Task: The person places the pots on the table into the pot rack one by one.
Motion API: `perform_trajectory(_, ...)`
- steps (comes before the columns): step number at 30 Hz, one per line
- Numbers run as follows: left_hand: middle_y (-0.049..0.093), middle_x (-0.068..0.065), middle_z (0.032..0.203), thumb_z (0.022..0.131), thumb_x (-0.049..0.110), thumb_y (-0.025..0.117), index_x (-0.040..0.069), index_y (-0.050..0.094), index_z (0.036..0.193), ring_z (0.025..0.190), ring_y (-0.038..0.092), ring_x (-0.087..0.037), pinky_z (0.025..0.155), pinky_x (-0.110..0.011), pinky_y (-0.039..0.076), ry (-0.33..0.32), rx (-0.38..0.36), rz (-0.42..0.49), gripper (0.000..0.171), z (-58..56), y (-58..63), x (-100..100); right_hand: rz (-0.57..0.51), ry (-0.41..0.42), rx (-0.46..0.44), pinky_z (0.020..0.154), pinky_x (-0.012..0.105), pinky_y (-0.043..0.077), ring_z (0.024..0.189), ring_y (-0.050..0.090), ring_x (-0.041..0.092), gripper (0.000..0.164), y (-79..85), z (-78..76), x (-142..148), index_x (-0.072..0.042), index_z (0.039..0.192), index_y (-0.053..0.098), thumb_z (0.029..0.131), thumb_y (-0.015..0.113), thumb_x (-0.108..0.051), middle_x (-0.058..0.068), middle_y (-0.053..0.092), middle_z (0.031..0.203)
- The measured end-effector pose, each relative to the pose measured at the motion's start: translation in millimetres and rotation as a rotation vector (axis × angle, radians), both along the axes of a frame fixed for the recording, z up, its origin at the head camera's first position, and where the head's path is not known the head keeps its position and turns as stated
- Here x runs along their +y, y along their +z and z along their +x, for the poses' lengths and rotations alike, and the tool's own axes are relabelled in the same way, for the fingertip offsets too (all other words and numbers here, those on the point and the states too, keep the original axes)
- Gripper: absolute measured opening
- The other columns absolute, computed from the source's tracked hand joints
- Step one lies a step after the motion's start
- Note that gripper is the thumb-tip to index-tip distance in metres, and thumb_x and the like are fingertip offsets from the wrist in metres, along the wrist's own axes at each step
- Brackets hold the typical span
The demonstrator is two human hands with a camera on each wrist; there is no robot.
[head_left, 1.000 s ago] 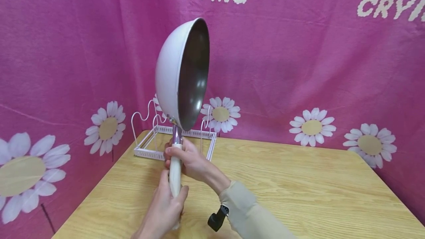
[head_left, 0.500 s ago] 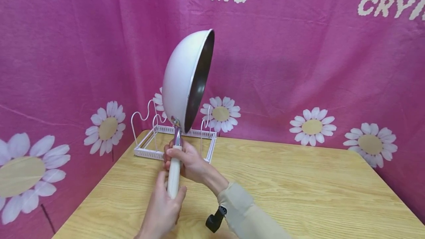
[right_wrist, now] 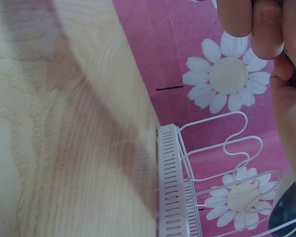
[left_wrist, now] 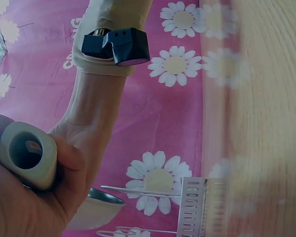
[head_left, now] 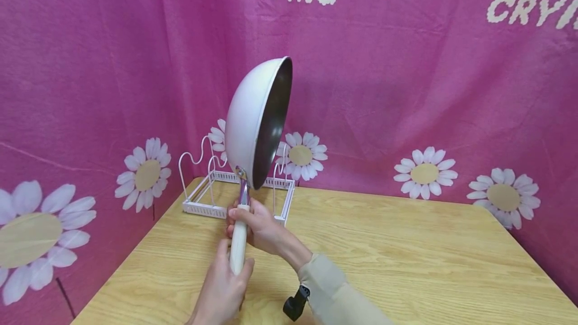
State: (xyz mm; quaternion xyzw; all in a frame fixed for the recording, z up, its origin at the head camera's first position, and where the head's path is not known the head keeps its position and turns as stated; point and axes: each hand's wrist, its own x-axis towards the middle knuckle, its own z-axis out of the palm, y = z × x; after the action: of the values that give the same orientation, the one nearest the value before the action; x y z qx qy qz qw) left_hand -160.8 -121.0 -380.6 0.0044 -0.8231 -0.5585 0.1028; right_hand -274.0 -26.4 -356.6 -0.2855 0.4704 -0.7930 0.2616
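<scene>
A deep white wok (head_left: 248, 119) with a dark inside is held up on end, its bowl at the top and its opening turned to the right. My right hand (head_left: 261, 228) grips the upper part of the pale handle (head_left: 238, 245), just below the shiny metal neck. Lower down, my left hand (head_left: 222, 282) is wrapped around the handle's end. In the left wrist view the hollow handle end (left_wrist: 48, 163) pokes out of the left hand. Curled right-hand fingers (right_wrist: 266, 29) show at the top corner of the right wrist view.
Behind the wok, a white wire rack (head_left: 205, 209) with curved upright dividers stands at the table's back left corner. The wooden table (head_left: 384, 250) stretches to the right. A pink cloth (head_left: 384, 89) with daisies hangs behind and to the left.
The wok has come down, shifting slightly right, and its opening has turned farther from view. Both hands have kept hold of the handle, lowering a little with it.
</scene>
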Motion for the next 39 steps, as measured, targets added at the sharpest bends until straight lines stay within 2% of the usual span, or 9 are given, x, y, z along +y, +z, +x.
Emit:
perform_trajectory(10,0.051,-0.005,0.070,0.091,0.014,0.064,0.005,0.043,0.128,0.051,0.049,-0.015,0.044,-0.030,0.044,-0.013,-0.059,0.009,0.044,-3.5,-2.5,2,0.004,-0.030,-0.042,0.070,0.019,0.054,0.065,0.060,0.006,0.011,-11.0,-3.8,3,-0.014,0.103,0.043,0.098,0.045,-0.004,-0.004,0.056,0.077)
perform_trajectory(21,0.052,-0.005,0.073,0.090,0.015,0.065,0.002,0.042,0.128,0.054,0.049,-0.015,0.046,-0.029,0.043,-0.025,-0.039,-0.018,0.046,-4.1,-8.1,4,0.016,-0.024,-0.073,0.071,0.019,0.055,0.067,0.060,0.006,0.010,-20.2,-6.6,6,-0.013,0.104,0.042,0.099,0.045,-0.005,-0.004,0.056,0.078)
perform_trajectory(31,0.053,-0.008,0.074,0.091,0.017,0.064,0.001,0.040,0.130,0.051,0.050,-0.017,0.044,-0.031,0.044,-0.044,-0.092,-0.018,0.048,-4.8,-11.1,7,0.045,-0.010,-0.089,0.071,0.019,0.055,0.068,0.061,0.005,0.009,-26.0,-7.6,11,-0.014,0.105,0.043,0.099,0.046,-0.007,-0.004,0.057,0.080)
perform_trajectory(39,0.052,-0.007,0.071,0.092,0.016,0.063,0.001,0.039,0.131,0.051,0.050,-0.017,0.043,-0.031,0.044,-0.067,-0.106,-0.034,0.048,-7.8,-17.4,7,0.063,-0.056,-0.114,0.069,0.018,0.055,0.067,0.060,0.005,0.011,-34.4,-9.2,12,-0.012,0.104,0.041,0.098,0.048,-0.006,-0.002,0.055,0.079)
